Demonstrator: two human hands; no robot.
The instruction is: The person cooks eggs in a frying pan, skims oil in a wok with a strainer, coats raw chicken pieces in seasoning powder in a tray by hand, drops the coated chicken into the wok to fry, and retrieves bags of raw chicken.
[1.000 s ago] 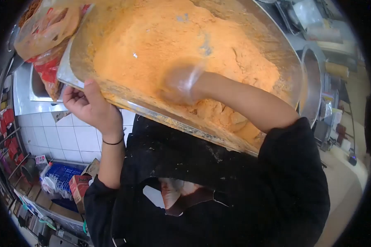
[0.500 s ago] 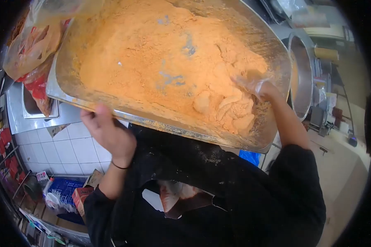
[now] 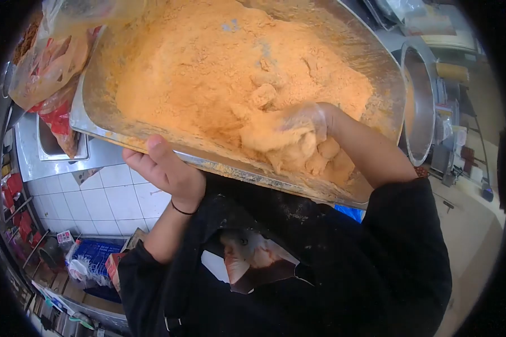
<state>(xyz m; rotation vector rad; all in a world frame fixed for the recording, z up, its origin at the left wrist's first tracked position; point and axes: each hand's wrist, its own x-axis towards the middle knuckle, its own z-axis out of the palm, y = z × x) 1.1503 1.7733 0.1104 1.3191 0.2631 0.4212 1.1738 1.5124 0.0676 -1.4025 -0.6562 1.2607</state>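
Just two hands (image 3: 168, 171) (image 3: 305, 119), one tray (image 3: 230, 168)

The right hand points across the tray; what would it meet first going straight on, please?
Most likely orange powder, ahead of the right hand in the metal tray, though depth is unclear.

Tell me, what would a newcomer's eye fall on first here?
Most likely the large metal tray of orange powder filling the upper middle. Next come the hands: the right in the powder toward the near side, the left at the near rim. A see-through plastic bag stands out at upper left.
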